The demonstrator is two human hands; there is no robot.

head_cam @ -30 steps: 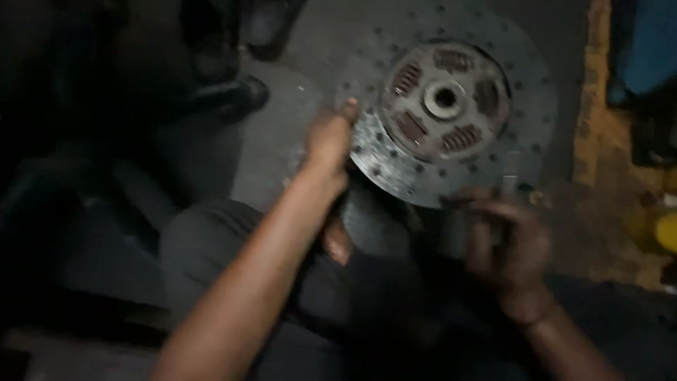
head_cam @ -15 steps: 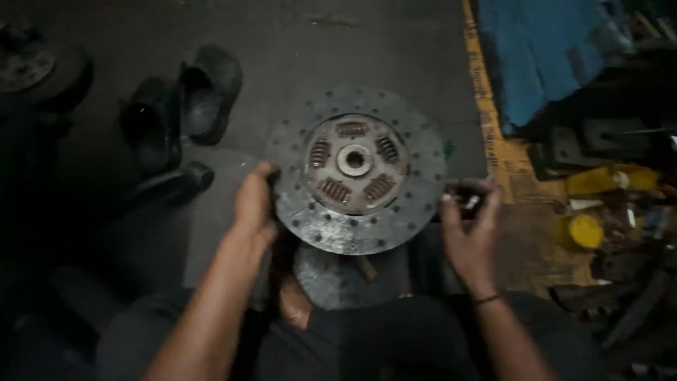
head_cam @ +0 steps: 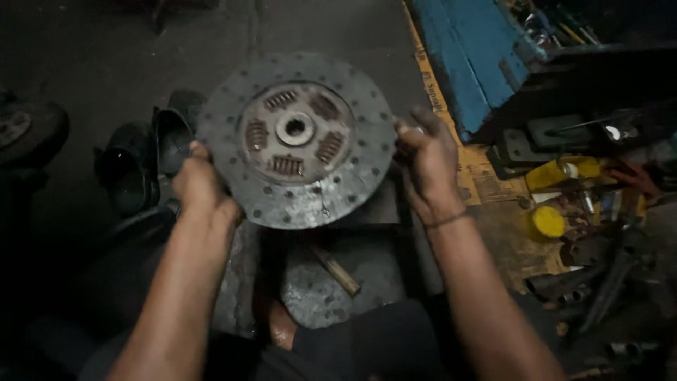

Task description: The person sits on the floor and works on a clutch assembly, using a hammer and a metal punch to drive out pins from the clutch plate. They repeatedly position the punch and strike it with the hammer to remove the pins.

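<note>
**Clutch disc held up between two hands**

Held flat-on toward the camera over the lap: a round grey clutch disc (head_cam: 296, 141), rivet holes around its ring, four coil springs and a toothed hub at its middle. Gripped at the lower left rim by the left hand (head_cam: 201, 187), fingers clamped on the edge from behind, thumb on the face. Gripped at the right rim by the right hand (head_cam: 427, 162), fingers curled and closed around the edge, a thin band at the wrist.

Below the disc, partly hidden by it: a second round metal plate (head_cam: 338, 275) on the floor, with a wooden handle (head_cam: 335, 269) lying across it. To the left, dark shoes (head_cam: 141, 162) on the concrete floor (head_cam: 106, 56). Far left, a dark wheel-like part (head_cam: 28, 130), only half in view. To the right, a blue box (head_cam: 472, 56), a yellow can (head_cam: 560, 173), a yellow lid (head_cam: 548, 221), and a dim clutter of metal tools (head_cam: 606, 275), too dark to sort.
</note>
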